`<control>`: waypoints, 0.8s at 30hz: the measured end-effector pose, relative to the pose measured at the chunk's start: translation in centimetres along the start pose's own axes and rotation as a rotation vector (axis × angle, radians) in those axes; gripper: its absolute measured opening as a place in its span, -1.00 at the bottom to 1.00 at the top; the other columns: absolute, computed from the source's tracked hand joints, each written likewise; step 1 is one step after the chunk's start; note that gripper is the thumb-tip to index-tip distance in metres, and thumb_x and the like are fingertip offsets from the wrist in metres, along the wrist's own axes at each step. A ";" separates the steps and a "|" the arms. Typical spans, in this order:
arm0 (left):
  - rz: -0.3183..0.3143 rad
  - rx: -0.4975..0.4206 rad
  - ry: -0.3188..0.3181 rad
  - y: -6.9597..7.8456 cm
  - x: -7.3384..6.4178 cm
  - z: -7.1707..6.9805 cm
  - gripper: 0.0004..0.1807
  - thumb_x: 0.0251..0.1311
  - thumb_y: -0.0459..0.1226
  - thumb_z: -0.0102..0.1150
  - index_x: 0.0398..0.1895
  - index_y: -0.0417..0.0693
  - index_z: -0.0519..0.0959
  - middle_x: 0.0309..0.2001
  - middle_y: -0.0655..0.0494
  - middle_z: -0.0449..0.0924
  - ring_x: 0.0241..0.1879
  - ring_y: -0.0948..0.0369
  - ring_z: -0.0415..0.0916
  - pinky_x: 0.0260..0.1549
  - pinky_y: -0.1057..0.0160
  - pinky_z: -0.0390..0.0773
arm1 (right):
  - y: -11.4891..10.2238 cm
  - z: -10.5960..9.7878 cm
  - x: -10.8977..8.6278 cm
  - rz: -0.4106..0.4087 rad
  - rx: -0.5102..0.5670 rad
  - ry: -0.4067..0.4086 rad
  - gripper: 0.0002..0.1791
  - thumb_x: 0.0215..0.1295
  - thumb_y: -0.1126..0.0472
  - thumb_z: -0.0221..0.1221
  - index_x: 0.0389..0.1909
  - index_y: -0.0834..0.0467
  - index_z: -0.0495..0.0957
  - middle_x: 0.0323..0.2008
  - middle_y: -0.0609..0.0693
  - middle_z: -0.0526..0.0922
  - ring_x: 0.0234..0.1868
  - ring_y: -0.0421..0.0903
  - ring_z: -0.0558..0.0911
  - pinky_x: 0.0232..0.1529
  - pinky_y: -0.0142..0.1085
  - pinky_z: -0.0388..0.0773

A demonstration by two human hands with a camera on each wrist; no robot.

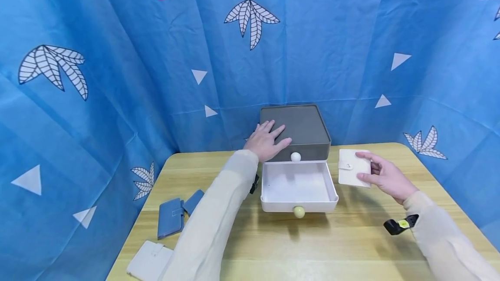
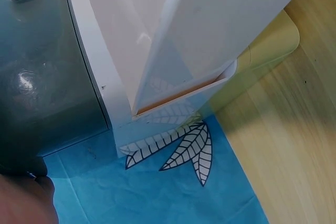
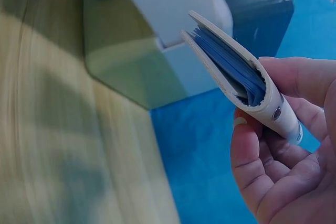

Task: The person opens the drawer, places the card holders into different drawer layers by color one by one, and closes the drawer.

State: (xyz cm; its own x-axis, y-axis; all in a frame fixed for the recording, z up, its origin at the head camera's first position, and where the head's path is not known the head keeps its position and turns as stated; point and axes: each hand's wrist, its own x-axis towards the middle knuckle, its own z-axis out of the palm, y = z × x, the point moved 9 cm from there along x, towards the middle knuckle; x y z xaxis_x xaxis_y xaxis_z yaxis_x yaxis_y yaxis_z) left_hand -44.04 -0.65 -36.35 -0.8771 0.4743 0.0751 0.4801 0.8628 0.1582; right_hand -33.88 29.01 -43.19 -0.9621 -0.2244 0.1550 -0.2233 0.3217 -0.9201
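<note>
My left hand (image 1: 267, 142) rests with fingers spread on the grey top (image 1: 300, 122) of a small drawer unit; only a bit of that hand shows in the left wrist view. Under the grey section, a white drawer (image 1: 298, 183) with a yellow-green round knob (image 1: 299, 212) is pulled out, its inside bare. To the right of it, my right hand (image 1: 388, 179) pinches a white card holder (image 1: 353, 168) with a snap strap between thumb and fingers, raised above the table. Bluish plastic sleeves (image 3: 231, 66) show between its covers in the right wrist view.
On the left of the wooden table (image 1: 351, 246) lie a blue wallet (image 1: 170, 218), a smaller blue piece (image 1: 193, 201) and a white wallet (image 1: 148, 261), partly behind my left sleeve. A blue patterned curtain (image 1: 332, 55) encloses the back and sides.
</note>
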 end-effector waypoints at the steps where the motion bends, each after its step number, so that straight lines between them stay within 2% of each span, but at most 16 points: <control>1: 0.000 0.001 -0.001 0.1 0.0 0.0 -0.16 0.22 0.45 -0.59 0.51 0.36 0.02 0.53 0.06 -0.15 0.50 0.12 -0.29 0.42 0.09 -0.29 | -0.4 0.0 -0.1 -0.010 -0.002 0.002 -0.29 0.28 0.32 0.23 0.39 0.32 0.14 0.04 0.39 0.47 -0.12 -0.26 0.61 -0.24 -0.29 0.64; 7: -0.005 0.005 -0.003 0.1 0.0 -0.1 -0.15 0.21 0.46 -0.60 0.51 0.36 0.01 0.53 0.07 -0.16 0.50 0.12 -0.29 0.42 0.09 -0.28 | -2.2 0.1 -0.5 -0.038 -0.025 -0.001 -0.29 0.28 0.34 0.22 0.40 0.31 0.15 0.04 0.31 0.49 -0.10 -0.29 0.60 -0.25 -0.31 0.64; 13: -0.016 0.005 -0.003 -0.2 0.1 0.1 -0.15 0.21 0.46 -0.60 0.51 0.38 0.00 0.53 0.08 -0.17 0.50 0.13 -0.30 0.42 0.10 -0.30 | -3.4 0.3 -0.8 -0.033 -0.048 -0.006 -0.28 0.27 0.27 0.25 0.40 0.27 0.17 0.04 0.13 0.51 -0.08 -0.29 0.60 -0.23 -0.30 0.63; 19: -0.008 0.010 -0.002 -0.1 0.1 0.3 -0.14 0.19 0.47 -0.63 0.51 0.38 0.00 0.53 0.08 -0.17 0.50 0.13 -0.30 0.42 0.11 -0.30 | -4.6 0.8 -1.1 -0.024 -0.084 -0.017 -0.26 0.23 0.23 0.29 0.38 0.26 0.20 0.03 0.27 0.50 -0.12 -0.25 0.61 -0.24 -0.28 0.64; 24: -0.004 0.010 0.002 0.0 0.1 0.1 -0.14 0.20 0.47 -0.62 0.51 0.38 0.01 0.53 0.08 -0.16 0.50 0.13 -0.29 0.42 0.11 -0.29 | -5.6 1.2 -1.4 -0.045 -0.062 -0.031 -0.27 0.21 0.28 0.30 0.36 0.28 0.22 0.00 0.17 0.53 -0.12 -0.22 0.62 -0.24 -0.27 0.64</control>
State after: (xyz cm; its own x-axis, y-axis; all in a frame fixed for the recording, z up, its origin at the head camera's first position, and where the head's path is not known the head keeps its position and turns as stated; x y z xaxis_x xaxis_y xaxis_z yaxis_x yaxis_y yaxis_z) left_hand -44.13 -0.63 -36.48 -0.8791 0.4705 0.0765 0.4767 0.8664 0.1487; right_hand -31.15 26.38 -38.74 -0.9457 -0.2678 0.1840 -0.2768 0.3671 -0.8880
